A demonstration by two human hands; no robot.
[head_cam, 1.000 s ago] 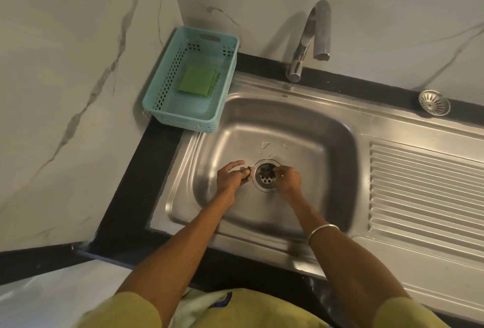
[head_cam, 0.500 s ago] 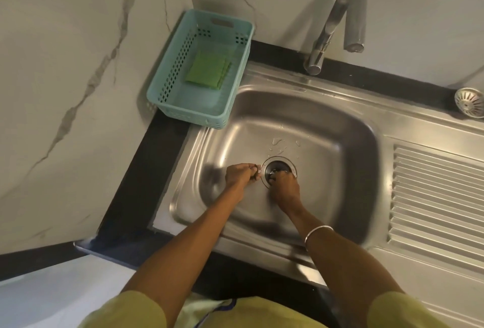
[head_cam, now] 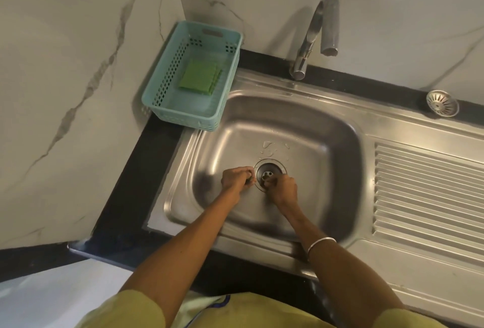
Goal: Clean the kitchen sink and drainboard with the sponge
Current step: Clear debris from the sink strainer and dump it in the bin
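The steel sink basin (head_cam: 309, 128) has its round drain (head_cam: 271, 168) near the middle, with a few water drops behind it. My left hand (head_cam: 235, 179) sits just left of the drain, fingers curled, pinching a small dark object. My right hand (head_cam: 282, 189) is at the drain's front right edge with curled fingertips dipping into the opening; whether they hold anything is hidden. The green sponge (head_cam: 200, 77) lies in the teal plastic basket (head_cam: 180, 115) at the back left, away from both hands. The ribbed drainboard (head_cam: 429, 186) stretches to the right.
A curved steel faucet (head_cam: 315, 26) stands behind the basin. A loose metal strainer (head_cam: 442, 103) lies on the black counter (head_cam: 123, 196) at the back right. Marble walls close in on the left and the back.
My right hand's fingers have moved from beside the drain onto its front edge and into it. The left hand stays beside the drain, still pinching the small dark object.
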